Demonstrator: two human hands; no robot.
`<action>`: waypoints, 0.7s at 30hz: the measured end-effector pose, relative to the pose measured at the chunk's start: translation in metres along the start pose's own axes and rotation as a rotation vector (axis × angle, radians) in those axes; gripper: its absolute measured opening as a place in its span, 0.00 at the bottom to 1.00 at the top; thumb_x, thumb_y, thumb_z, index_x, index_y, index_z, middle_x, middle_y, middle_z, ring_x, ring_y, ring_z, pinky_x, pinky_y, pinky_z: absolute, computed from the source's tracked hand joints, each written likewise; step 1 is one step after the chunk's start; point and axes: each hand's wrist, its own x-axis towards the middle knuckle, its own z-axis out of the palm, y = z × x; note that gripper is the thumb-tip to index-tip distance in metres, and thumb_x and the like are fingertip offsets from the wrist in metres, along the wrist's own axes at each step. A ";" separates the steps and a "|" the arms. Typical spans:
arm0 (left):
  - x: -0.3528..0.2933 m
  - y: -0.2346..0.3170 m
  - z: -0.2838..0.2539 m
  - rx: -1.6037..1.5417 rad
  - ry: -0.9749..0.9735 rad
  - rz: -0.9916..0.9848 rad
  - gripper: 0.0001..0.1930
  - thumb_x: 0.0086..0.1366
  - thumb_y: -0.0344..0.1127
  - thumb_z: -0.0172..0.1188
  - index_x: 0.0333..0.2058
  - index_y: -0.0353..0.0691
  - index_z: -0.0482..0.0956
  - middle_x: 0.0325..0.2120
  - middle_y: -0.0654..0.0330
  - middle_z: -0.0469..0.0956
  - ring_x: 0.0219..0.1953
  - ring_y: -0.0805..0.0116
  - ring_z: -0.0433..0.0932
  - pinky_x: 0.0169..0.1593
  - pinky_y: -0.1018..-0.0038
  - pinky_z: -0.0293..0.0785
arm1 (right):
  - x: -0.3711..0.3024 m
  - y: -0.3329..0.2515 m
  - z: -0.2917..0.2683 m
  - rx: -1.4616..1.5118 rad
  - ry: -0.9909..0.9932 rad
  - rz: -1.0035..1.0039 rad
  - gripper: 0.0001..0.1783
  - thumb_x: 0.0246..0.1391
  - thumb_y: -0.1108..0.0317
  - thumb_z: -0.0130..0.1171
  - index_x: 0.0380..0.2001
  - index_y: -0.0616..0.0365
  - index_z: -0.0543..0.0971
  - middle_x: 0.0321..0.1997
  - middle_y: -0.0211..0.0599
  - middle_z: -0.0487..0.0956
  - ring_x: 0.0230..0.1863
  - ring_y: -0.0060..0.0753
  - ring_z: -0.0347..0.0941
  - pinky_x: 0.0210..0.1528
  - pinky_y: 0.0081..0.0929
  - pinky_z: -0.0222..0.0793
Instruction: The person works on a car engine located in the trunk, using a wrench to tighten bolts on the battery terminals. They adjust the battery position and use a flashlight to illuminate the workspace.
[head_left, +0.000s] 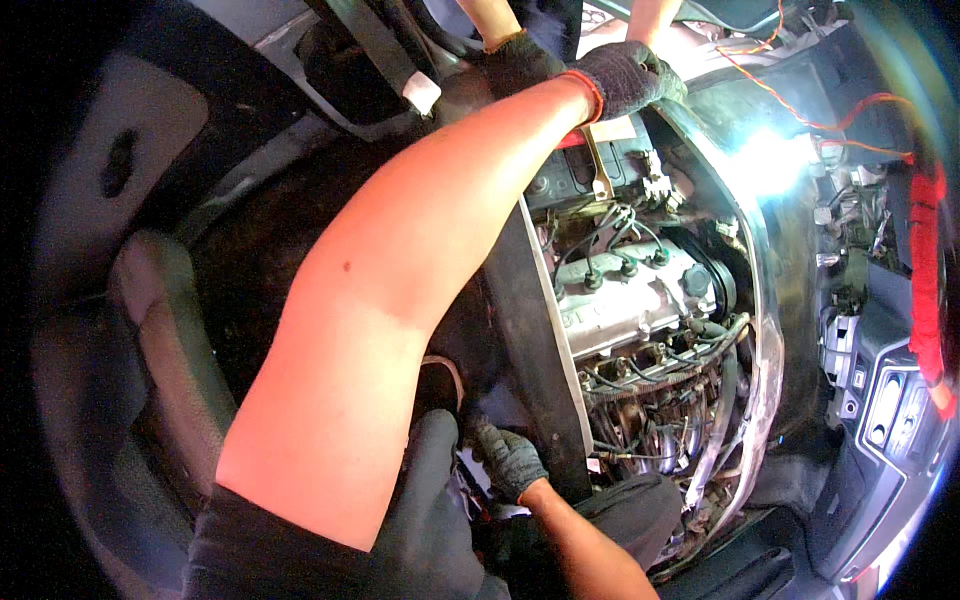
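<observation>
Head view: at one o'clock the left hand curls beside the engine-bay rim; at six, the right hand curls. What either pinches, I cannot tell. The engine lies at three. Seemingly bracing; next calls for steady holding.

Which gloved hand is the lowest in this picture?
The person's right hand, low centre; the left hand and a co-worker's gloved hand are near the top.

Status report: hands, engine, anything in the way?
Left hand near battery, right hand low; each grip unclear. Engine exposed. Co-worker's gloved hand close beside left.
</observation>
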 end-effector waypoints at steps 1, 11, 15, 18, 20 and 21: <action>0.001 0.001 0.003 0.016 0.004 -0.008 0.23 0.57 0.55 0.61 0.40 0.43 0.85 0.38 0.46 0.84 0.42 0.51 0.83 0.50 0.63 0.76 | -0.001 -0.004 -0.008 -0.029 -0.013 -0.023 0.32 0.58 0.59 0.58 0.65 0.56 0.67 0.51 0.53 0.80 0.53 0.58 0.76 0.54 0.43 0.72; -0.006 -0.014 -0.001 -0.018 -0.019 0.033 0.15 0.59 0.43 0.63 0.41 0.40 0.80 0.34 0.50 0.83 0.39 0.54 0.83 0.46 0.63 0.77 | 0.015 -0.129 -0.203 -0.417 0.591 -0.234 0.19 0.62 0.53 0.51 0.42 0.60 0.75 0.26 0.43 0.77 0.25 0.44 0.76 0.28 0.41 0.72; -0.007 -0.015 -0.005 -0.051 -0.072 0.032 0.12 0.60 0.42 0.64 0.39 0.43 0.80 0.31 0.55 0.82 0.36 0.60 0.83 0.45 0.64 0.78 | 0.071 -0.258 -0.333 0.289 0.638 -0.127 0.22 0.64 0.47 0.55 0.42 0.58 0.75 0.20 0.36 0.75 0.15 0.32 0.70 0.18 0.36 0.67; 0.009 -0.020 0.021 -0.157 0.003 0.146 0.10 0.62 0.39 0.63 0.39 0.42 0.81 0.30 0.55 0.82 0.34 0.61 0.82 0.42 0.64 0.77 | 0.110 -0.287 -0.387 0.410 0.677 0.031 0.31 0.63 0.34 0.51 0.33 0.55 0.79 0.17 0.30 0.71 0.12 0.24 0.60 0.15 0.27 0.61; 0.014 -0.028 0.024 -0.118 -0.030 0.103 0.09 0.62 0.39 0.63 0.36 0.41 0.81 0.27 0.56 0.82 0.33 0.62 0.82 0.40 0.64 0.76 | 0.133 -0.282 -0.406 0.309 0.602 0.084 0.29 0.62 0.36 0.54 0.25 0.51 0.77 0.11 0.27 0.67 0.09 0.27 0.59 0.12 0.30 0.52; 0.018 -0.026 0.021 -0.091 -0.110 0.058 0.08 0.62 0.39 0.63 0.33 0.41 0.82 0.25 0.57 0.82 0.32 0.62 0.82 0.40 0.64 0.76 | 0.140 -0.275 -0.419 0.314 0.572 0.075 0.28 0.62 0.36 0.54 0.24 0.50 0.77 0.12 0.28 0.68 0.09 0.29 0.60 0.13 0.30 0.54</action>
